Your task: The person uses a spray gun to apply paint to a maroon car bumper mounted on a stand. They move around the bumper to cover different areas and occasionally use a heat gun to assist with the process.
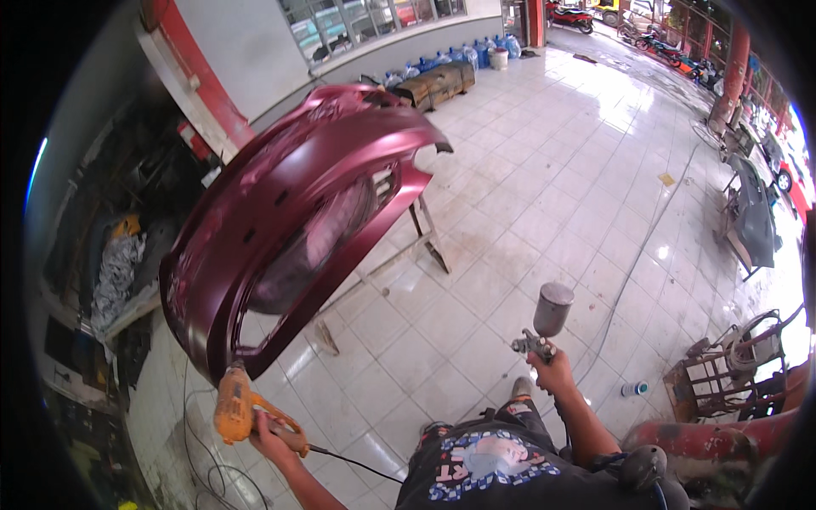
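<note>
A dark red car bumper [297,183] rests on a metal stand [399,255] at the left. My left hand [270,435] is closed round the handle of an orange heat gun [235,406]. The heat gun's nozzle points at the bumper's near lower corner; whether they touch I cannot tell. A black cord trails from its handle. Out to the right, my right hand [552,371] grips a spray gun [535,343]. On top of the spray gun sits a grey paint cup [554,308], upright. The spray gun is well apart from the bumper.
Cables [204,467] lie on the tiled floor [501,221] at the lower left. A red tank [714,438] and a hand cart [722,357] stand at the right, near a small can [634,389]. Another bumper [752,212] is farther right. Blue water jugs [484,53] line the far wall.
</note>
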A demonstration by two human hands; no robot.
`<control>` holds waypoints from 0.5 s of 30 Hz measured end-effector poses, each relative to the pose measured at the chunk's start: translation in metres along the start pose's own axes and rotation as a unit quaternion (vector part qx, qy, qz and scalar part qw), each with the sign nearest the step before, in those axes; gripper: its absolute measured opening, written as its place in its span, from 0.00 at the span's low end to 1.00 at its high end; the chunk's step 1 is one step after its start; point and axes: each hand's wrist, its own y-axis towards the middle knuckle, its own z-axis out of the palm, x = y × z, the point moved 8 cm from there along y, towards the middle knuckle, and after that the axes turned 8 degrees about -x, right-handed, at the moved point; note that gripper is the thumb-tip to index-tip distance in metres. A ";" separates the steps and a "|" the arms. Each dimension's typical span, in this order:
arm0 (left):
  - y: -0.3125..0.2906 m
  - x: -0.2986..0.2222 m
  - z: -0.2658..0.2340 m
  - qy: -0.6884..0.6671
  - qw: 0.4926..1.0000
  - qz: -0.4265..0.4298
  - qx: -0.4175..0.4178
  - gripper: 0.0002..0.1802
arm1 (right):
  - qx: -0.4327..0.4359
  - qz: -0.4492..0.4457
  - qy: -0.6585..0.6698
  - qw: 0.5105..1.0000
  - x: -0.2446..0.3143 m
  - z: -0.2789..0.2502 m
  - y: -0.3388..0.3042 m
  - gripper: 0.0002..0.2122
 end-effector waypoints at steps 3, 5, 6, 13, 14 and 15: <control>-0.087 -0.019 0.120 -0.024 0.991 -0.027 0.128 0.09 | -0.032 -0.057 -0.025 0.998 -0.014 -0.062 0.046 0.16; -0.142 -0.013 0.167 -0.033 0.976 -0.063 0.205 0.07 | -0.030 -0.082 -0.031 0.996 -0.022 -0.095 0.063 0.19; -0.162 -0.013 0.184 -0.004 0.975 -0.041 0.216 0.06 | -0.016 -0.075 -0.053 0.996 -0.020 -0.105 0.066 0.19; -0.269 0.026 0.314 0.107 0.921 0.144 0.345 0.09 | -0.057 -0.054 -0.003 0.997 -0.013 -0.183 0.094 0.19; -0.271 0.039 0.327 0.138 0.903 0.190 0.361 0.11 | -0.057 -0.066 -0.014 0.996 -0.012 -0.186 0.099 0.20; -0.270 0.049 0.339 0.169 0.880 0.237 0.376 0.14 | -0.056 -0.079 -0.022 0.995 -0.010 -0.186 0.104 0.20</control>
